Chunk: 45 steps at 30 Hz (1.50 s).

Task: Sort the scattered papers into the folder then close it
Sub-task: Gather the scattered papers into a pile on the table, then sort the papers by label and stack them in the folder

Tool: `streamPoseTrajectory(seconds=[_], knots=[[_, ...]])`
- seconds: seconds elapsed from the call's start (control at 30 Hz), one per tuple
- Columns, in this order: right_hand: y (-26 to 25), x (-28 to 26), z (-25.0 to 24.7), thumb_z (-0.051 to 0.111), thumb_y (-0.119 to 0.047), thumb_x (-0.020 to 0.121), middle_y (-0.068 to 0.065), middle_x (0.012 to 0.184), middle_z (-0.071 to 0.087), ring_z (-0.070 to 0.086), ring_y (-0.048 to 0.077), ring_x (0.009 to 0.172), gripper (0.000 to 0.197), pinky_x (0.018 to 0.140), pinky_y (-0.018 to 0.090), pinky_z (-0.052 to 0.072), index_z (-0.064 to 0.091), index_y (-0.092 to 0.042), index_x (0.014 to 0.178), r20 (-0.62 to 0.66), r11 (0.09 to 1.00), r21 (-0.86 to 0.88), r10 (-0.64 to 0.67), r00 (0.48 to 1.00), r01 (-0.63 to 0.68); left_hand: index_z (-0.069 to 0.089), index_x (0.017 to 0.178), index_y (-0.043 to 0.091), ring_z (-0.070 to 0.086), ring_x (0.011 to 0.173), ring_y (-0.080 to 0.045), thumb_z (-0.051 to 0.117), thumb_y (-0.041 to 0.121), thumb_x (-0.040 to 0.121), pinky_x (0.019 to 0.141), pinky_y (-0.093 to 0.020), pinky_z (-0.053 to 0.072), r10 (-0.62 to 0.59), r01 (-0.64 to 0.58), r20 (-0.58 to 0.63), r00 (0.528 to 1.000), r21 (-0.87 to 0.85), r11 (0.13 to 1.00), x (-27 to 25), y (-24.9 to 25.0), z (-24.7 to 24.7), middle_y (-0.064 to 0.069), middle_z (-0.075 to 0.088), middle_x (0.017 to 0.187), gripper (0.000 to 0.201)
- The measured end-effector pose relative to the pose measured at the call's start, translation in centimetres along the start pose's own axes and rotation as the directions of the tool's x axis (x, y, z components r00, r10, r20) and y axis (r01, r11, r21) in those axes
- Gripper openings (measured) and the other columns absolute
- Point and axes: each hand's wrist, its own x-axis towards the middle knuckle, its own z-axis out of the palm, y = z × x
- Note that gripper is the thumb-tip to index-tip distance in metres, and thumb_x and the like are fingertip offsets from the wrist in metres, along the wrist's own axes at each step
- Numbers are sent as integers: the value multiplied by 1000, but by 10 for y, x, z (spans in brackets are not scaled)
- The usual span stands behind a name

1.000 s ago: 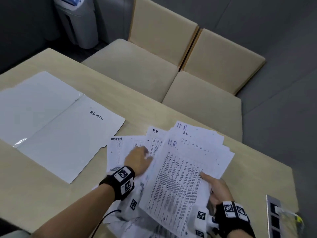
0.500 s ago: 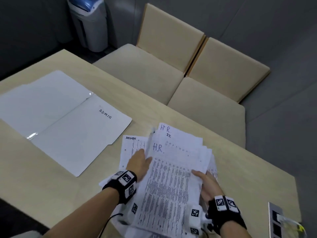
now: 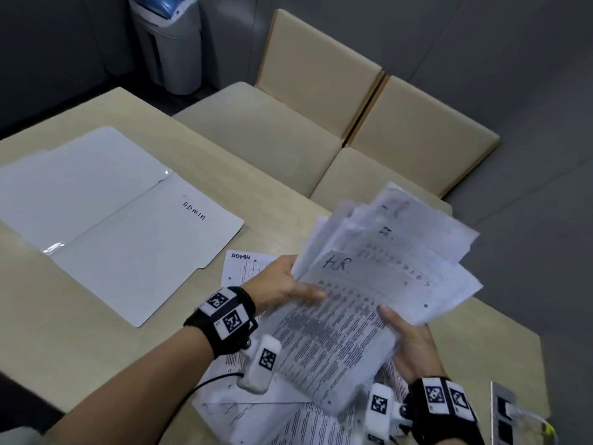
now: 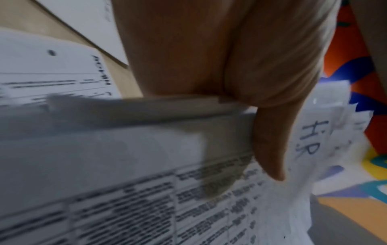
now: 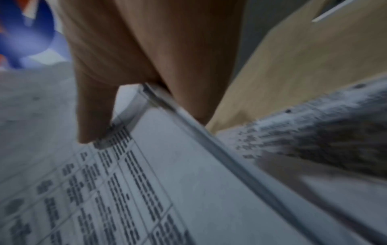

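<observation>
A white folder (image 3: 128,226) marked ADMIN lies open on the table at the left. Both hands hold a fanned stack of printed papers (image 3: 378,284) lifted above the table, its top sheet marked H.R. My left hand (image 3: 285,290) grips the stack's left edge, thumb on top (image 4: 270,149). My right hand (image 3: 407,342) grips the stack's near right edge, thumb on the print (image 5: 94,116). A sheet marked ADMIN (image 3: 244,268) lies flat under the left hand. More sheets (image 3: 288,412) lie near the front edge.
The beige table (image 3: 80,348) has bare wood in front of the folder. Two beige chairs (image 3: 321,123) stand beyond the far edge. A grey bin (image 3: 170,43) is at the back. A socket panel (image 3: 507,415) sits at the table's right corner.
Both hands gathered the spread sheets into one stack and lifted it off the table, tilting it up to the right. The ADMIN sheet stayed on the table.
</observation>
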Motion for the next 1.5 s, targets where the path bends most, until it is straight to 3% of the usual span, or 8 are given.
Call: streamPoseTrajectory(seconds=[0.23,0.37,0.6,0.77,0.93,1.0,1.23,1.5], knots=[[-51,-39,41,78,-12,74,-4,97,80,75,13,95,31,77,22,59,71,-18,104,-69,898,-201,-413,908,392,67,109,0,77,87,-16,80,0,73,73,-26,62,373,-374,-263,890,50,926,-15,50,16,-6,77,96,37],[-46,-50,49,85,-30,69,6,102,79,75,20,99,53,89,33,59,71,-5,113,28,879,-274,-398,917,390,59,120,-5,74,99,-16,81,-5,69,79,-26,60,464,-465,-269,844,64,883,-20,54,8,-10,73,109,56],[2,-22,46,87,-24,73,-5,88,78,73,10,83,41,80,30,60,71,-9,108,-111,890,-403,-279,954,213,62,113,28,71,93,-6,77,9,78,71,-16,57,374,-371,-276,885,64,926,0,27,17,6,71,105,42],[3,-23,51,80,-12,81,-3,91,74,72,9,82,24,65,17,56,67,-21,99,-171,929,-272,-304,937,252,71,108,10,70,84,-7,80,7,75,70,-18,58,381,-431,-414,827,-31,902,4,21,11,-2,74,99,35],[22,-20,46,73,-11,88,-3,98,71,68,18,93,19,78,28,55,63,-25,97,-104,893,-420,-223,969,160,60,118,9,69,95,-27,65,23,90,65,-24,60,152,-114,-329,932,132,985,4,-16,-3,-12,69,114,32],[15,-18,48,68,-13,92,-3,91,69,66,18,87,11,69,17,55,62,-22,93,-112,880,-424,-285,952,213,57,122,9,71,90,-24,57,24,96,71,-34,60,178,-134,-347,921,147,980,-2,-22,-6,-7,69,110,30],[-11,-30,76,72,-16,89,-9,93,76,71,-8,79,23,74,14,57,64,-30,105,-28,891,-301,-366,930,341,47,128,11,64,89,-18,51,39,97,82,-39,59,189,-84,-405,895,262,961,-31,-15,-7,-1,62,104,43],[37,-18,123,75,-24,88,3,107,76,72,25,101,24,96,46,54,68,-17,110,56,911,-406,-52,997,70,62,119,15,73,96,-25,54,27,98,87,-48,59,159,6,-554,817,284,959,-88,-17,-63,-7,73,109,26]])
